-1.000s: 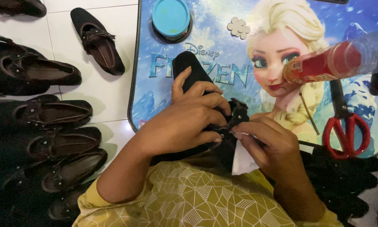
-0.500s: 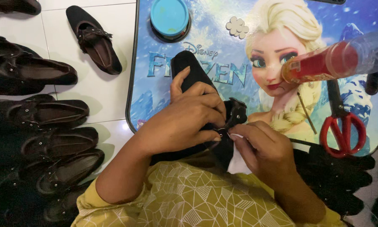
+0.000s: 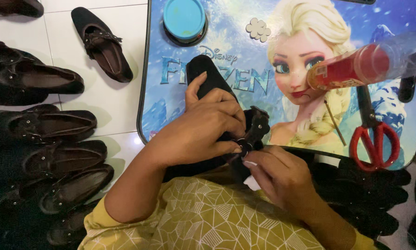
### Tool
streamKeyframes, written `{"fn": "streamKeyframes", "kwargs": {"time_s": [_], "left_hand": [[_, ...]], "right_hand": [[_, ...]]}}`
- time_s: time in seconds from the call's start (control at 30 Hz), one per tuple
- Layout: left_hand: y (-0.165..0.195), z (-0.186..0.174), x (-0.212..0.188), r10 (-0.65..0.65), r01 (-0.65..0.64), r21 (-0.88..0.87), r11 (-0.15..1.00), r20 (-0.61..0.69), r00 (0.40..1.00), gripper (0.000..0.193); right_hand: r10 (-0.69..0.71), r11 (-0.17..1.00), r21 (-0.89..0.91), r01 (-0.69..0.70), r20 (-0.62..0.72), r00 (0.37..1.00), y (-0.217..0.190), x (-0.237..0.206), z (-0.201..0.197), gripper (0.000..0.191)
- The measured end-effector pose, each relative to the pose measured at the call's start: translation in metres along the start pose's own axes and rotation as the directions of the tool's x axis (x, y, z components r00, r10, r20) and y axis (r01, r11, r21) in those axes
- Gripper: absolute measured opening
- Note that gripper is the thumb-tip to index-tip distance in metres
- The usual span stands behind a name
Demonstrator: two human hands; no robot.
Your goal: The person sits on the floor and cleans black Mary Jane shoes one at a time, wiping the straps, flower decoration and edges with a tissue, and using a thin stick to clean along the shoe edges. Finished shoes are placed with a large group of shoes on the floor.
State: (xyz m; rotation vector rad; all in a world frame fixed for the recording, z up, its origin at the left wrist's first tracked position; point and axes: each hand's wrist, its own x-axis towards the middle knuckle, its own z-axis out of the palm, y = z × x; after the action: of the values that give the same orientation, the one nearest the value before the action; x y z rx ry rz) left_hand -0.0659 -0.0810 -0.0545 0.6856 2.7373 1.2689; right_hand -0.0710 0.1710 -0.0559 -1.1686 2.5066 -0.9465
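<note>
Centre of frame: left hand (image 3: 203,129) clasps a black shoe (image 3: 205,74) lying on the counter (image 3: 263,106); right hand (image 3: 282,178) pinches its strap (image 3: 256,129) at the buckle, so fitting appears under way, unfinished. Right: scissors (image 3: 374,139), red bottle (image 3: 356,67). Left: shoes (image 3: 46,122) on floor. Nothing obstructs.

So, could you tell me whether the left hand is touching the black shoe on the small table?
Touching. The head view shows the left hand pressed over the black shoe, fingers wrapped around its middle.
</note>
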Motion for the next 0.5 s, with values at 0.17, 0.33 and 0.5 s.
{"fn": "streamKeyframes", "kwargs": {"time_s": [0.17,0.33,0.5], "left_hand": [[-0.002,0.003,0.001,-0.025,0.026,0.020,0.999,-0.023,0.999,0.019],[0.001,0.006,-0.004,-0.041,0.044,0.050,0.998,-0.048,0.998,0.023],[-0.002,0.004,-0.018,-0.039,0.039,0.002,0.999,-0.055,0.998,0.039]], "right_hand": [[0.044,0.954,0.293,-0.062,0.067,0.997,0.016,-0.010,-0.012,0.015],[0.455,0.803,0.482,-0.352,-0.112,0.884,0.029,-0.027,-0.014,0.009],[0.575,0.741,0.553,-0.381,-0.231,0.785,0.039,-0.040,-0.014,0.010]]}}
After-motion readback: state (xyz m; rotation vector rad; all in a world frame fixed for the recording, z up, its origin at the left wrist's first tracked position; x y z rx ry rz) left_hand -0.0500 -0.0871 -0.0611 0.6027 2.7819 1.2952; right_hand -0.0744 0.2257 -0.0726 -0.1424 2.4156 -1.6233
